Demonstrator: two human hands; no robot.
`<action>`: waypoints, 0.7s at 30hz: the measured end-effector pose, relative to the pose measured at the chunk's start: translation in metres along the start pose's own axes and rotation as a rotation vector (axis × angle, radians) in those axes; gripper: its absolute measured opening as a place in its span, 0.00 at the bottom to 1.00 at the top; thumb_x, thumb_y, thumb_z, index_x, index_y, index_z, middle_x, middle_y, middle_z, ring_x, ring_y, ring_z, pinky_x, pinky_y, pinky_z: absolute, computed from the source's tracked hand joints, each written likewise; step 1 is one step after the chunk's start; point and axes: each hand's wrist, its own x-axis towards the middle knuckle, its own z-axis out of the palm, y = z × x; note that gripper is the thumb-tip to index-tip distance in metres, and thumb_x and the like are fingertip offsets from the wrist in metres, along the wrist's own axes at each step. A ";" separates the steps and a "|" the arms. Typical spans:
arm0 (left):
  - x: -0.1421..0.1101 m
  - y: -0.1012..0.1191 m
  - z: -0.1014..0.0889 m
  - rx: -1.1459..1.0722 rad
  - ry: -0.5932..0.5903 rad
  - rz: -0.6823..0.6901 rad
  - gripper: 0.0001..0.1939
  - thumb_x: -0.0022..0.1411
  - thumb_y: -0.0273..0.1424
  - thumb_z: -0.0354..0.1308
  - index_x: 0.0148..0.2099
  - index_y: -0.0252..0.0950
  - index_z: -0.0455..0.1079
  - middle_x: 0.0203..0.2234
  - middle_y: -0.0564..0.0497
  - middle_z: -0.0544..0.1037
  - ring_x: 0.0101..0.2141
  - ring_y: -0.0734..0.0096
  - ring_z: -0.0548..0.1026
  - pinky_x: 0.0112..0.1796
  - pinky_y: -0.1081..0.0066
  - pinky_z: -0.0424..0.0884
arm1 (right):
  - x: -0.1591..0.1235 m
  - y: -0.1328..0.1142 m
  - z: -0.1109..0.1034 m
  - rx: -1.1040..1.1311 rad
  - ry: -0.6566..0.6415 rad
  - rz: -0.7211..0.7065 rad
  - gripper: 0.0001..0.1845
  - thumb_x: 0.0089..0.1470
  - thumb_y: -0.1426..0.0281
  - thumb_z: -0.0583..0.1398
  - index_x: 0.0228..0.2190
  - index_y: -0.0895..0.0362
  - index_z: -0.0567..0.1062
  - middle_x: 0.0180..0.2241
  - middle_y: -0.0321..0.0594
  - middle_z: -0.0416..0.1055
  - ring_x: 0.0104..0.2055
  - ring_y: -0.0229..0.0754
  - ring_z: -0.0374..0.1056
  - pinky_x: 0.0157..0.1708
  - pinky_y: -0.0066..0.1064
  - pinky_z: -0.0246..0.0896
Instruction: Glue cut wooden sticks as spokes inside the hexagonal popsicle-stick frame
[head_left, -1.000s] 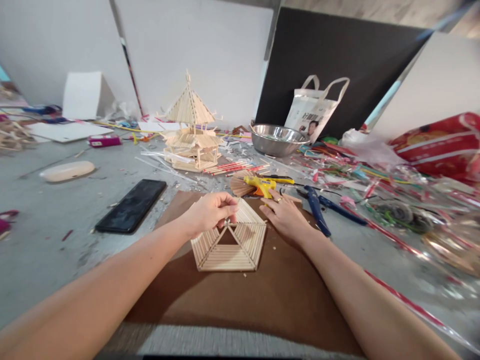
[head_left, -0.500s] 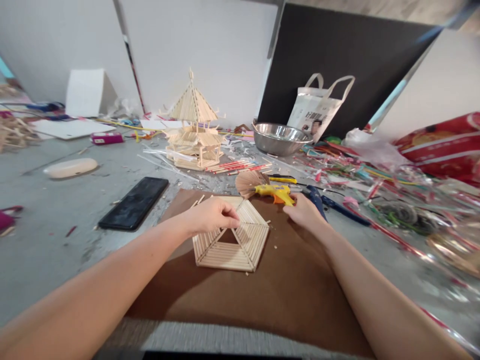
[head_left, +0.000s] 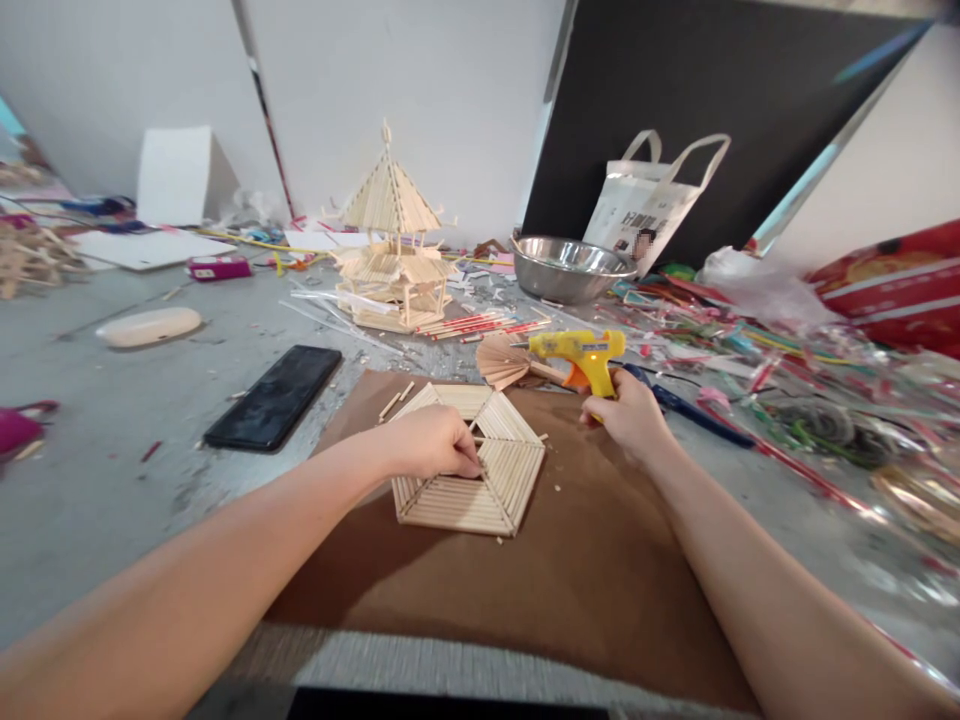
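- Pale cream, hexagonal wooden-stick frame (head_left: 457, 510), striped in each section.
- Under the frame: plain brown flat sheet (head_left: 450, 590).
- Right of the frame: yellow plastic glue gun (head_left: 577, 346), orange trigger (head_left: 576, 376).
- Left of the frame: black rectangular phone (head_left: 274, 398).

black phone (head_left: 274, 397) on grey table (head_left: 90, 520), pale oval case (head_left: 150, 327), steel bowl (head_left: 562, 280) in front of white bag (head_left: 634, 208)

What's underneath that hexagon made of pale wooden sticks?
The pale wooden-stick hexagon lies on a flat brown sheet, which shows around it and, darkly, through its middle opening. The left hand covers part of that opening; anything beneath the rest is hidden.
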 end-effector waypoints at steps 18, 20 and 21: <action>0.002 0.001 0.000 0.116 -0.077 0.062 0.10 0.47 0.33 0.53 0.31 0.37 0.73 0.26 0.52 0.76 0.25 0.76 0.68 0.26 0.78 0.58 | -0.008 -0.014 0.003 0.369 -0.036 0.014 0.11 0.36 0.70 0.59 0.26 0.57 0.64 0.17 0.29 0.61 0.16 0.31 0.58 0.14 0.23 0.54; 0.002 0.002 -0.002 0.072 -0.020 0.045 0.10 0.47 0.34 0.53 0.30 0.35 0.72 0.25 0.51 0.76 0.25 0.76 0.68 0.26 0.78 0.57 | -0.011 -0.017 0.002 0.514 -0.069 0.022 0.11 0.36 0.67 0.60 0.25 0.57 0.65 0.17 0.30 0.62 0.17 0.32 0.60 0.18 0.24 0.57; 0.003 0.002 -0.004 0.033 0.035 0.025 0.10 0.47 0.34 0.54 0.29 0.35 0.72 0.24 0.52 0.75 0.24 0.76 0.67 0.26 0.78 0.57 | -0.013 -0.019 0.002 0.563 -0.085 0.035 0.11 0.36 0.67 0.60 0.24 0.58 0.66 0.17 0.31 0.64 0.19 0.32 0.62 0.20 0.25 0.59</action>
